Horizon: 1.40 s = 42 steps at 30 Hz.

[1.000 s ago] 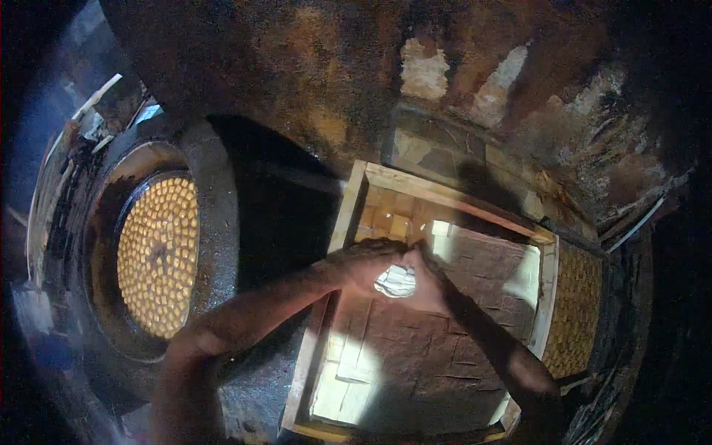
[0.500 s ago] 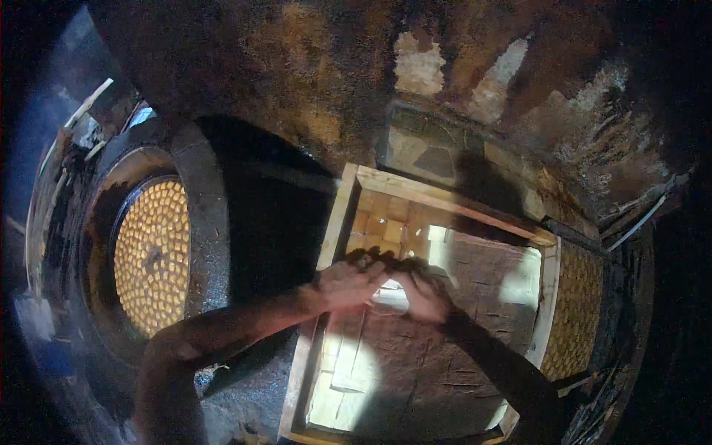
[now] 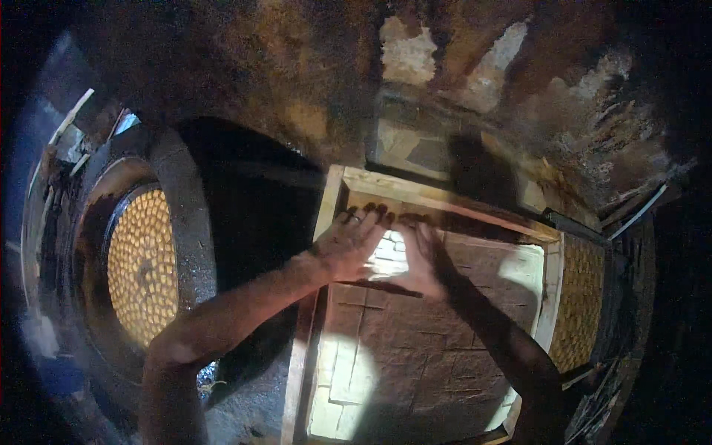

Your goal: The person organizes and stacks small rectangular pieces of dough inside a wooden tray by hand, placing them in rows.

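Head view: lined brown slab point(image 3: 437, 341) already laid nearside of left hand point(image 3: 343, 248) and right hand point(image 3: 420, 259) — fingers extended, grip unclear; progress beneath hidden.

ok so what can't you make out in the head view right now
- Slab under the palms: hidden by the left hand and right hand.
- Frame's near left corner: cut off by the lower picture edge.
- Round vessel's lower right: hidden by the left forearm.
- Far right edge: lost in darkness.
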Tool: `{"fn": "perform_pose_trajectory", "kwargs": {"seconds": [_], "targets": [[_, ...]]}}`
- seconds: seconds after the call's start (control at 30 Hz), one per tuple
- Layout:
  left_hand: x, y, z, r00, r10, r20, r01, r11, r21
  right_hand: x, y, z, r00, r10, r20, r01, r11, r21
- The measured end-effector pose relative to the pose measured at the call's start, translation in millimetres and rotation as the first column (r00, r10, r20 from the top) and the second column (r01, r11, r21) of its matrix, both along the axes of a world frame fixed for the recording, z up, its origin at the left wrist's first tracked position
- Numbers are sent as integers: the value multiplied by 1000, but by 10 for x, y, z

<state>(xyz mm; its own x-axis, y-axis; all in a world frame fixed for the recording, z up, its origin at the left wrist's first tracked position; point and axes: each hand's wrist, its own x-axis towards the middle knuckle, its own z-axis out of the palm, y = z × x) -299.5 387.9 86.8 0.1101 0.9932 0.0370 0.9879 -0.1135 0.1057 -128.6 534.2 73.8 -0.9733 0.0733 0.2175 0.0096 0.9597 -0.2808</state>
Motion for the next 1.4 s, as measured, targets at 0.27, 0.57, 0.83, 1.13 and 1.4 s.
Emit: {"fn": "perform_pose_trajectory", "kwargs": {"seconds": [0.27, 0.57, 0.83, 1.13, 1.4], "targets": [[-36, -28, -372, 998, -7, -65, 22, 973, 229, 70, 222, -197, 996, 50, 77, -40, 990, -137], [-74, -159, 125, 996, 52, -76, -54, 998, -30, -78, -111, 85, 999, -32, 34, 28, 995, 97], [-219, -163, 223, 985, 56, -165, -87, 978, -188, -462, -296, 43, 999, -46, -9, 47, 998, 36], [-206, -201, 130, 990, 96, -99, -107, 988, -107, -400, -278, 60, 996, -46, 75, 53, 994, -93], [-33, -237, 266, 984, 142, -111, -148, 988, -41, 70, 305, 373, 985, 86, 151, -71, 992, -106]]}}
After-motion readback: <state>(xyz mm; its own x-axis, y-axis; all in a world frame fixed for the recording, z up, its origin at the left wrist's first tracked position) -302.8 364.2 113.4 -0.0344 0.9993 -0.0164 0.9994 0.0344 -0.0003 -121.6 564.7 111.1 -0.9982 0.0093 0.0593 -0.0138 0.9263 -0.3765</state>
